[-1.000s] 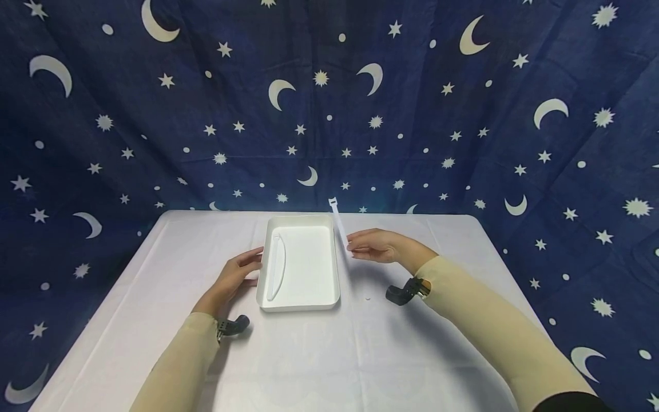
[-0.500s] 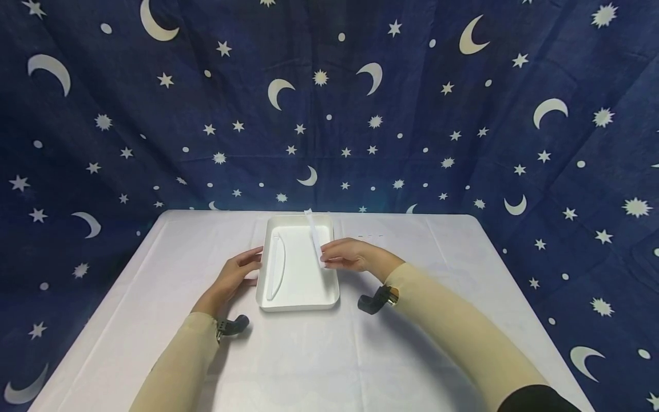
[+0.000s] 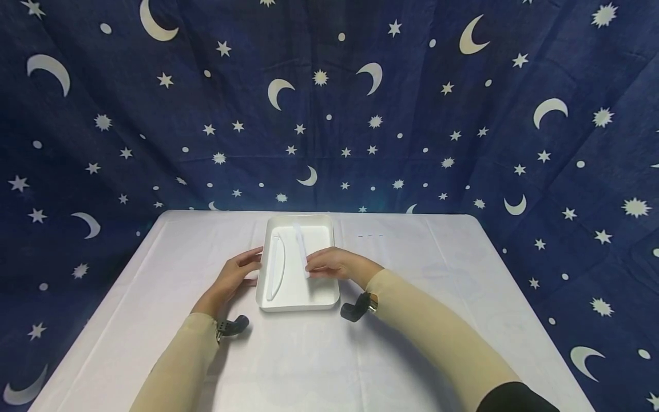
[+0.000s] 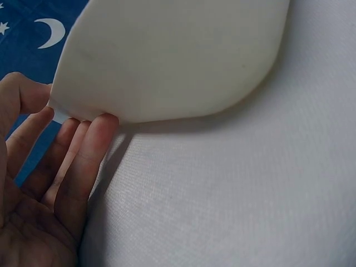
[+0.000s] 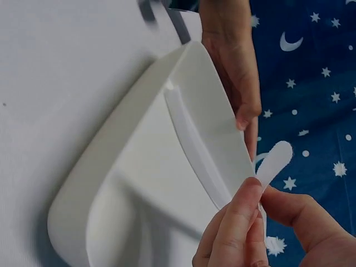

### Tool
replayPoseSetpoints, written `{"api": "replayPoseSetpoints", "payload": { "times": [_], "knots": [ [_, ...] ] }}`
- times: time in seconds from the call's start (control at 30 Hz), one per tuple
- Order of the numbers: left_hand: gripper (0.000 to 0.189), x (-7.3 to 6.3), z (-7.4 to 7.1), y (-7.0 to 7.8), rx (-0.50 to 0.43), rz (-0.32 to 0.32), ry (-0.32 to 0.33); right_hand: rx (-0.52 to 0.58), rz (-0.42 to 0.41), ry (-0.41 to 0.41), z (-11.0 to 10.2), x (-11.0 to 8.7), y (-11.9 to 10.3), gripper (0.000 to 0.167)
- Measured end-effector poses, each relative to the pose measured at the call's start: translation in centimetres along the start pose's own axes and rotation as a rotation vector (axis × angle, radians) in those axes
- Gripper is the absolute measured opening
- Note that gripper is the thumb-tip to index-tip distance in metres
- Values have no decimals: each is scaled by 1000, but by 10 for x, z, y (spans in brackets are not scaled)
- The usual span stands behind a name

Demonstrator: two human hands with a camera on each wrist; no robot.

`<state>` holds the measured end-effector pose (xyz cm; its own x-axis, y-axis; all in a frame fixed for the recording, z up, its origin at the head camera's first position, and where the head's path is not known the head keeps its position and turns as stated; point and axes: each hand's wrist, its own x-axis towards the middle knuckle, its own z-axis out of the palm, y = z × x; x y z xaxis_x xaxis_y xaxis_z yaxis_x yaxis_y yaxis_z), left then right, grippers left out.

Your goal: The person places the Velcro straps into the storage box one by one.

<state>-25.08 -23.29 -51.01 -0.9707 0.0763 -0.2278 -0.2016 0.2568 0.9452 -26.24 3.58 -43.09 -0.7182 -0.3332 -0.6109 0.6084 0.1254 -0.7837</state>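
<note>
A shallow white tray [image 3: 296, 293] lies on the white-covered table. My left hand [image 3: 233, 280] is at its left wall, with fairly straight fingers touching the outside near the rim in the left wrist view. Between thumb and fingertips my right hand [image 3: 333, 264] pinches a thin white hook-and-loop strap [image 5: 276, 161] over the tray's right half. The strap's rounded end sticks out past the fingers in the right wrist view. Inside the tray, along its left side, lies another white strap [image 3: 280, 266], one edge straight and the other bowed.
The white tablecloth [image 3: 288, 366] stretches around the tray on all sides. Small dark marks [image 3: 370, 235] show on the cloth at the back right. A dark blue curtain [image 3: 329, 143] with moons and stars hangs behind the table.
My right hand has carried the strap leftward and lower, from beside the tray's right wall to over the tray. The left hand and the tray have stayed in place.
</note>
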Motion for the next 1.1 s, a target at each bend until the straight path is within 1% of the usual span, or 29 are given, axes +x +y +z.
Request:
{"api": "replayPoseSetpoints", "payload": {
  "times": [0.13,0.33,0.5,0.67,0.8,0.93,1.1],
  "knots": [
    [61,0,1,0,-5,5,0,-5,12,-8,7,2,3,42],
    [61,0,0,-2,-9,7,0,3,-5,-14,14,9,9,39],
    [61,0,-1,-1,-11,3,0,-14,-1,-7,20,14,12,37],
    [61,1,0,-2,-30,5,-5,-7,15,-2,23,21,14,39],
    [61,1,0,-2,-31,10,-10,-8,26,19,24,25,15,40],
    [61,0,-1,-1,-35,10,-11,-31,23,43,24,27,15,37],
    [62,0,-1,0,-41,-1,-10,-86,11,50,26,28,15,33]
  ]
}}
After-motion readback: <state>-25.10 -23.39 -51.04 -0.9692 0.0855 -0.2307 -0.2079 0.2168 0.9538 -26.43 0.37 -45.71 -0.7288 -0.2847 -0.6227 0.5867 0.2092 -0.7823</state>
